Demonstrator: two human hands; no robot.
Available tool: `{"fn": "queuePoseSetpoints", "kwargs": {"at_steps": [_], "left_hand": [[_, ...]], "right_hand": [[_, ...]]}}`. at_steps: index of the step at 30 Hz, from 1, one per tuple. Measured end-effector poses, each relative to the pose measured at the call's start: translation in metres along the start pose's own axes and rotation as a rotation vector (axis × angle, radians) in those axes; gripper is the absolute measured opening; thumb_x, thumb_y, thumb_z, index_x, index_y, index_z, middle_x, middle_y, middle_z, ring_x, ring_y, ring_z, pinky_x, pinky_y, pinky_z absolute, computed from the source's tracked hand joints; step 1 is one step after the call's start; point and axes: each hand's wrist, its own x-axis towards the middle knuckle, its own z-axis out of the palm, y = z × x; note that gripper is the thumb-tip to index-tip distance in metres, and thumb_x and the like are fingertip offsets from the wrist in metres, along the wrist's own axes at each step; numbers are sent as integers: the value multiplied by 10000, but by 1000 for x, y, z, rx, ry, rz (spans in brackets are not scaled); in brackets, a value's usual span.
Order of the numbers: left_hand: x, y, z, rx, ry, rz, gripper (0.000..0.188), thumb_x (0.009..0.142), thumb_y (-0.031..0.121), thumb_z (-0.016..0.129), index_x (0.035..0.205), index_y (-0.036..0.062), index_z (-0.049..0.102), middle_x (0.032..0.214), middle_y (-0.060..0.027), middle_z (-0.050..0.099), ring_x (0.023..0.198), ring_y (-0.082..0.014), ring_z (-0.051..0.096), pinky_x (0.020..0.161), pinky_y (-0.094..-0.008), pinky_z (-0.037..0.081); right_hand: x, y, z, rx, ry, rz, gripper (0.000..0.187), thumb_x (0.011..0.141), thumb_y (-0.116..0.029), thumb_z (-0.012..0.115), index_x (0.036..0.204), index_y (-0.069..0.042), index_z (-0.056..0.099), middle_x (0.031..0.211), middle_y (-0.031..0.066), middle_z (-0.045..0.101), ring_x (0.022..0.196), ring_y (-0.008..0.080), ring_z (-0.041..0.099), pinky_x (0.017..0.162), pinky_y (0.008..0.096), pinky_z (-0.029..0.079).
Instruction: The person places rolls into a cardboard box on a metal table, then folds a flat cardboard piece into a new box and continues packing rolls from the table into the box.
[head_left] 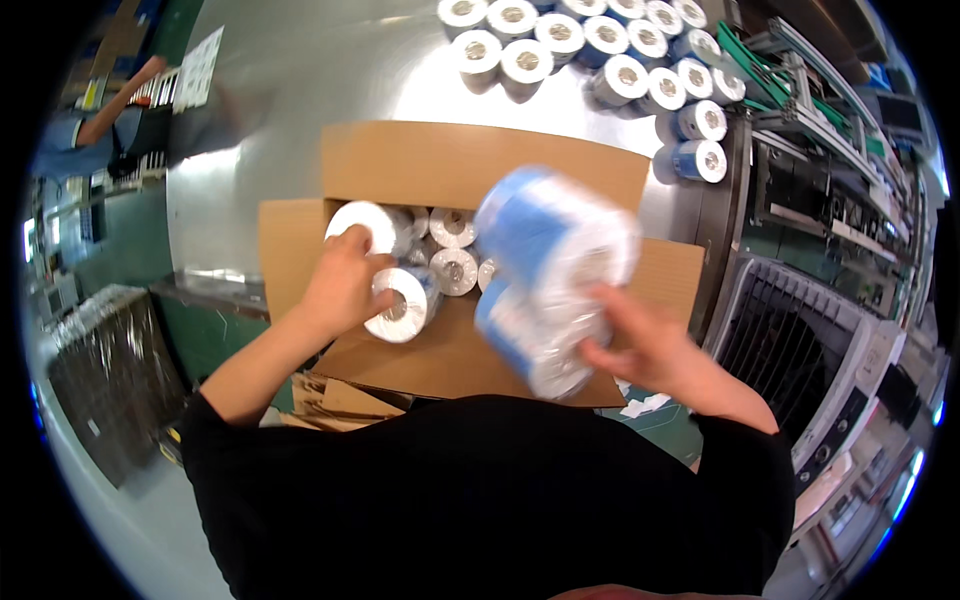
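Observation:
An open cardboard box (480, 155) stands in front of me with several plastic-wrapped white paper rolls (453, 271) inside, ends up. At the box's left side my left hand (345, 285) pinches two rolls together, fingers on the far roll (350, 214) and thumb on the near roll (392, 325). Over the right part of the box, my right hand (652, 345) grips two tilted rolls in blue-and-white wrapping, an upper roll (545, 225) and a lower roll (520, 335). Both are smeared by motion, and some of the fingers are hidden behind them.
The box rests on a shiny metal table (290, 80), flaps spread outward. Several more wrapped rolls (526, 62) stand at the far right. A metal rack with green straps (755, 65) and a grey fan unit (800, 340) are at right. Another person (100, 130) is far left.

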Motion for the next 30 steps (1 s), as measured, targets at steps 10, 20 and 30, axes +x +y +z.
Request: {"fn": "queuePoseSetpoints", "kwargs": {"at_steps": [10,20,30], "left_hand": [[25,-81,91,317,-256,224,296,573,219,752,822,77,682,1072,-197,504,995,-325,497,893,-403,419],[225,-19,-34,-485,135,-146,311,858,286,588,1072,61,611,775,-60,618,716,-123,604,617,-267,468],[409,-12,68,32,49,-597,753,669,625,612,1283,203,506,1256,-233,432,1177,-366,377,949,-466,367]], "right_hand": [[133,56,224,-126,-376,316,688,759,-85,578,1291,187,237,787,297,605,713,385,620,635,443,512],[109,102,32,412,610,338,156,862,-128,575,962,-15,615,712,29,635,621,95,597,568,250,478],[176,301,-38,368,542,1228,949,811,-350,608,1375,114,3,833,193,650,577,278,652,459,326,539]]}}
